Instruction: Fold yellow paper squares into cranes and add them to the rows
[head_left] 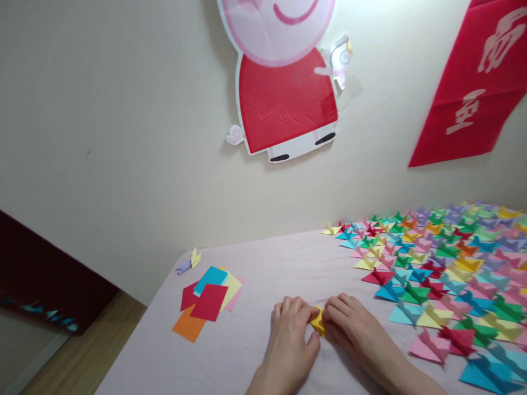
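A small piece of folded yellow paper (318, 321) lies on the pale pink table (263, 263) near its front edge. My left hand (290, 337) and my right hand (349, 323) both rest on the table and pinch this paper between curled fingertips, one from each side. Most of the paper is hidden under my fingers. To the left lies a loose stack of flat coloured paper squares (208, 302), red, blue, yellow, pink and orange.
Several folded paper figures (444, 274) in many colours cover the table's right half in rows. Two small folded pieces (190, 260) sit at the back left corner. A cartoon pig cutout (284, 82) and a red banner (473, 82) hang on the wall. The floor drops off left.
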Motion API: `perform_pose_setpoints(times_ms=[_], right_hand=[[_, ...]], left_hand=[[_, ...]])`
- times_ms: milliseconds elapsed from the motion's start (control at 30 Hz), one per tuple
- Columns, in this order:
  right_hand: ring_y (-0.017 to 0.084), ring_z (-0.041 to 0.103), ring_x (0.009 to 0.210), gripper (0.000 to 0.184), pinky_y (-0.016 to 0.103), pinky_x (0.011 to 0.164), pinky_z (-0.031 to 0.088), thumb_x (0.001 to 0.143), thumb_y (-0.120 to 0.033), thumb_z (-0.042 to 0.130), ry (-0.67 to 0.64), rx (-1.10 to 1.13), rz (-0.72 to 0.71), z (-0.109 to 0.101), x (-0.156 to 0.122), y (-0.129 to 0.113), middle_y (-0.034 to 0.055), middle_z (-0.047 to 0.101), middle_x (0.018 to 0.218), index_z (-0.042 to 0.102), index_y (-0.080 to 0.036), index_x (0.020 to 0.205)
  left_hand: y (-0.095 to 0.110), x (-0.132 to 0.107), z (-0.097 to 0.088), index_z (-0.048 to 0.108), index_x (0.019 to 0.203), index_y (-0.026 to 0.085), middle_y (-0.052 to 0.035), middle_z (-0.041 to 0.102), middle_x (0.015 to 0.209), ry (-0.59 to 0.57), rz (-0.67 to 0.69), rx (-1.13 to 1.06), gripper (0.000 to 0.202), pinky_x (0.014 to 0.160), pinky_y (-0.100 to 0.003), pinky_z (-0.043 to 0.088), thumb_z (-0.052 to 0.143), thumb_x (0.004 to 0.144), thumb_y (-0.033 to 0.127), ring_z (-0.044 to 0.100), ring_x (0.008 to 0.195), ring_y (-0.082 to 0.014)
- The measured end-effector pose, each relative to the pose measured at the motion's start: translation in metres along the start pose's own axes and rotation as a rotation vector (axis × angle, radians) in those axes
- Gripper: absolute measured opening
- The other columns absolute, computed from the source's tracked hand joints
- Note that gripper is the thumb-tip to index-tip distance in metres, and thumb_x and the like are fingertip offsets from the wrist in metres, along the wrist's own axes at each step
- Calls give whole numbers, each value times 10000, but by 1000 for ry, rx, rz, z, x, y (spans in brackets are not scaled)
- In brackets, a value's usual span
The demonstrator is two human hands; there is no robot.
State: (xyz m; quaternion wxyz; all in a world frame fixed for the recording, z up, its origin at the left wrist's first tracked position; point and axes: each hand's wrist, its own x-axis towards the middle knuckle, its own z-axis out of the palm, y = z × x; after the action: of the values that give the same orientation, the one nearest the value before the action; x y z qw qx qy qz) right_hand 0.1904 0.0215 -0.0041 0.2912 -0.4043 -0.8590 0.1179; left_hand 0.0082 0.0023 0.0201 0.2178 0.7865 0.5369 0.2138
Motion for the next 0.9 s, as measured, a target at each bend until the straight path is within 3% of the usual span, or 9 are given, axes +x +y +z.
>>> perform_pose_setpoints(times_ms=[233, 400, 667, 900], right_hand=[[202, 537, 788, 188, 315, 689, 439, 888, -79, 487, 24, 74, 64, -3, -1, -4, 39, 621, 833, 587, -223, 820], [221, 547, 836, 219, 347, 730, 450, 805, -31, 495, 25, 70, 142, -8, -3, -2, 47, 622, 882, 592, -222, 851], [225, 551, 790, 195, 367, 720, 451, 908, -153, 487, 67, 140, 240, -1, -7, 12, 48, 634, 810, 623, -231, 792], [237, 568, 813, 155, 372, 747, 460, 872, -201, 545, 29, 263, 327, -4, -2, 19, 36, 667, 814, 658, -249, 777]], left_hand=[[3, 9, 2, 654, 901, 241, -1, 624, 957, 39, 9, 84, 207, 830, -347, 355, 564, 827, 70, 519, 945, -204], [0, 15, 10, 615, 848, 212, -9, 624, 963, 73, 68, 141, 230, 804, -337, 372, 526, 830, 0, 519, 917, -200], [3, 22, 16, 581, 804, 196, -18, 625, 894, 80, 72, 229, 147, 786, -365, 383, 577, 864, 61, 537, 871, -216], [2, 23, 20, 576, 828, 191, -23, 621, 884, 102, 61, 218, 125, 805, -378, 392, 587, 862, 71, 550, 872, -221]])
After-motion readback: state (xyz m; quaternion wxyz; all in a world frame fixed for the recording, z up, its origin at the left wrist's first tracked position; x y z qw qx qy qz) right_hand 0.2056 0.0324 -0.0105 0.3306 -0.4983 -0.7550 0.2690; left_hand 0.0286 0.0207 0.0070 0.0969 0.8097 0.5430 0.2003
